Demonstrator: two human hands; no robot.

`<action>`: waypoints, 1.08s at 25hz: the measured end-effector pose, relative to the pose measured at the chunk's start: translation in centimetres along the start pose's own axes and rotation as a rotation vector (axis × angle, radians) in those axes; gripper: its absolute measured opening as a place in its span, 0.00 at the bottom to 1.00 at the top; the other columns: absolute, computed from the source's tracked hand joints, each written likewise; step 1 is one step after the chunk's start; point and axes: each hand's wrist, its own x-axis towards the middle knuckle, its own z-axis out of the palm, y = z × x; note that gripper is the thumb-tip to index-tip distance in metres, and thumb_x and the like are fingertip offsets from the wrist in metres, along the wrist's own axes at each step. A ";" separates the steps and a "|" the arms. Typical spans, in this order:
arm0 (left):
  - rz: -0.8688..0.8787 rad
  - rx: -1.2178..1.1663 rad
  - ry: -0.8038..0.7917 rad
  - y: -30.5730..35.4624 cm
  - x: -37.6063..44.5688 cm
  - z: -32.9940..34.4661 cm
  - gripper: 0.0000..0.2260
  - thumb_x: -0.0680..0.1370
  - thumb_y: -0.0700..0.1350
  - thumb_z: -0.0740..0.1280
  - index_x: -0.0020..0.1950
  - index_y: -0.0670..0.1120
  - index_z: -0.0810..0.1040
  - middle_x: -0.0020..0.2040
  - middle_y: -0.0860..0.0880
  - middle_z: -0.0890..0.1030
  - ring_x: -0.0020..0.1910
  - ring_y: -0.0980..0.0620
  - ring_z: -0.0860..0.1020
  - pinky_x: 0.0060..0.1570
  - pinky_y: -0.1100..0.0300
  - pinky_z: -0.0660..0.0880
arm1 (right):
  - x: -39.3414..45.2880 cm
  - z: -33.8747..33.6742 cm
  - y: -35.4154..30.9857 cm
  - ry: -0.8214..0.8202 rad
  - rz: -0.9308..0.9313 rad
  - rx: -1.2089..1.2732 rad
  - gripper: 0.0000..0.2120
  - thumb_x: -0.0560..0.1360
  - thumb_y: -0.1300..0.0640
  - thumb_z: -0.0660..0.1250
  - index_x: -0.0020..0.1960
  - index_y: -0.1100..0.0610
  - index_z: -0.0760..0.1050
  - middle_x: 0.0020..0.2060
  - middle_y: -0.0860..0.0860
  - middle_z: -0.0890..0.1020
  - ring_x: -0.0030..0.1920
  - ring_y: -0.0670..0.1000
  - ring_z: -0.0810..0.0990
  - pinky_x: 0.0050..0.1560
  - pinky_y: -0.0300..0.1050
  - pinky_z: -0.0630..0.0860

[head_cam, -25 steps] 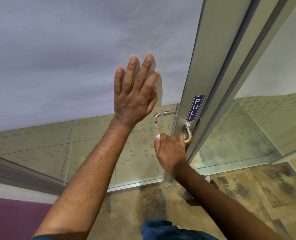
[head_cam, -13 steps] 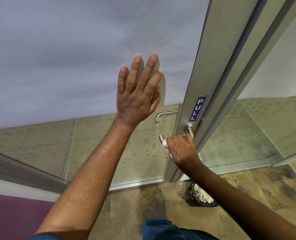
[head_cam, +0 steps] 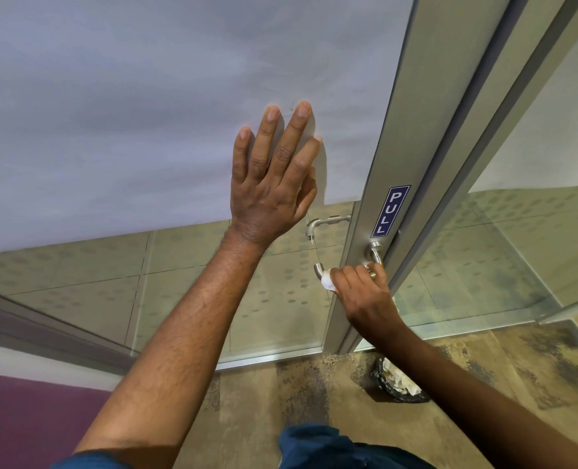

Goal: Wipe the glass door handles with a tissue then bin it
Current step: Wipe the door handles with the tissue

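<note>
My left hand [head_cam: 274, 184] lies flat on the frosted door [head_cam: 145, 96], fingers [head_cam: 270, 130] spread. My right hand [head_cam: 362, 292] wraps the handle [head_cam: 319, 270], fingers curled tight, the tissue [head_cam: 326, 282] bunched between them and the metal, poking out beside the knuckles. The bin [head_cam: 399, 380] sits on the floor below.

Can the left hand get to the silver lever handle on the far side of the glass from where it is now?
Probably not. The left hand lies flat on the near face of the frosted glass door, and the far silver lever handle sits behind that pane. It would have to go round the door's edge.
</note>
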 end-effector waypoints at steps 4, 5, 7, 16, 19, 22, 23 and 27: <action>-0.002 0.004 0.000 0.0 -0.1 0.1 0.22 0.83 0.46 0.68 0.77 0.49 0.70 0.84 0.47 0.60 0.88 0.46 0.45 0.88 0.45 0.43 | 0.3 0.1 2.4 0.000 -0.167 -0.098 0.10 0.86 0.61 0.58 0.62 0.59 0.76 0.49 0.56 0.81 0.51 0.57 0.80 0.66 0.59 0.71; -0.002 0.005 0.001 0.0 -0.1 0.1 0.22 0.83 0.46 0.68 0.77 0.49 0.70 0.84 0.47 0.60 0.88 0.46 0.45 0.88 0.45 0.43 | 0.2 0.1 3.0 -0.006 -0.191 -0.117 0.11 0.86 0.60 0.56 0.62 0.59 0.76 0.50 0.57 0.81 0.52 0.58 0.81 0.67 0.59 0.71; 0.002 0.009 0.000 0.0 -0.1 0.0 0.22 0.83 0.46 0.68 0.77 0.49 0.70 0.84 0.47 0.60 0.88 0.46 0.45 0.88 0.45 0.43 | -0.1 0.1 4.1 -0.019 -0.221 -0.162 0.12 0.86 0.60 0.54 0.62 0.59 0.75 0.51 0.57 0.82 0.55 0.60 0.81 0.67 0.59 0.70; 0.001 0.016 0.004 0.0 -0.1 0.0 0.23 0.82 0.47 0.69 0.76 0.49 0.70 0.84 0.47 0.61 0.87 0.42 0.52 0.88 0.44 0.44 | 1.7 -0.3 1.3 -0.072 -0.143 -0.066 0.17 0.88 0.50 0.55 0.55 0.60 0.77 0.44 0.57 0.81 0.47 0.58 0.79 0.64 0.61 0.71; 0.006 0.014 -0.002 0.2 -0.1 -0.2 0.22 0.82 0.46 0.69 0.76 0.49 0.70 0.84 0.47 0.61 0.83 0.40 0.57 0.88 0.45 0.44 | 4.4 -0.4 -1.2 -0.205 0.027 0.014 0.21 0.86 0.43 0.54 0.49 0.55 0.79 0.39 0.52 0.83 0.41 0.56 0.77 0.59 0.59 0.67; -0.001 0.012 -0.011 0.1 -0.1 -0.3 0.22 0.82 0.46 0.68 0.76 0.49 0.70 0.84 0.46 0.60 0.83 0.39 0.57 0.88 0.45 0.43 | 4.1 0.0 -1.8 -0.172 0.093 -0.004 0.21 0.87 0.43 0.55 0.48 0.55 0.78 0.37 0.53 0.83 0.40 0.56 0.76 0.58 0.59 0.67; -0.001 0.014 -0.014 0.1 0.0 -0.3 0.22 0.82 0.46 0.69 0.76 0.49 0.70 0.84 0.47 0.59 0.83 0.39 0.56 0.88 0.45 0.43 | 3.2 0.2 -1.2 -0.076 0.024 -0.006 0.19 0.87 0.45 0.58 0.50 0.57 0.78 0.38 0.54 0.81 0.41 0.56 0.76 0.58 0.60 0.69; 0.007 0.021 -0.014 0.0 0.0 -0.3 0.22 0.82 0.47 0.68 0.76 0.49 0.70 0.84 0.47 0.59 0.83 0.40 0.57 0.88 0.45 0.42 | 1.0 0.5 2.5 -0.025 -0.183 -0.036 0.17 0.88 0.47 0.56 0.56 0.57 0.77 0.46 0.55 0.80 0.48 0.57 0.78 0.63 0.59 0.70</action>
